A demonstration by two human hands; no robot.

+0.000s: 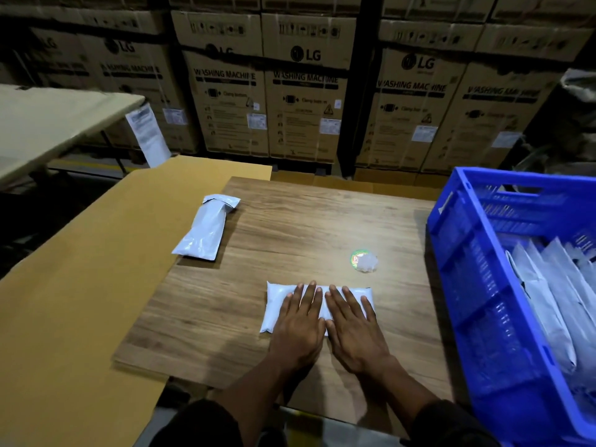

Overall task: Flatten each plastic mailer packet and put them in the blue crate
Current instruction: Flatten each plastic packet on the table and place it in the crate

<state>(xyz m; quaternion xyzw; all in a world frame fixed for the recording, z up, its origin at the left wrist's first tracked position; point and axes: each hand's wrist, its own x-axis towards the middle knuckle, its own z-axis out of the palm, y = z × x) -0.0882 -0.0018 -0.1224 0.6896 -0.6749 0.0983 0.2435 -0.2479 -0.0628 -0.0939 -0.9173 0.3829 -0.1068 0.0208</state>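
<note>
While both hands lie flat side by side, fingers straight and spread, the left hand (298, 321) and the right hand (351, 327) press down on a white plastic mailer packet (275, 306) that sits on the wooden desk (290, 227) near its front edge. Thumbs almost touch at the middle of the packet, and its ends show past the hands on either side. A second mailer packet (206, 227), longer and with its top flap folded over, lies at the desk's left edge, well apart from the first and partly over a sheet of brown cardboard (80, 285) beside the desk. Just beyond the pressed packet rests a small round sticker or lid with green and red print (362, 260); what it is cannot be told. At the right stands the blue crate (467, 253), holding several white packets (548, 285) leaning upright inside. Stacked cardboard boxes (303, 91) marked as washing machines fill the background
</note>
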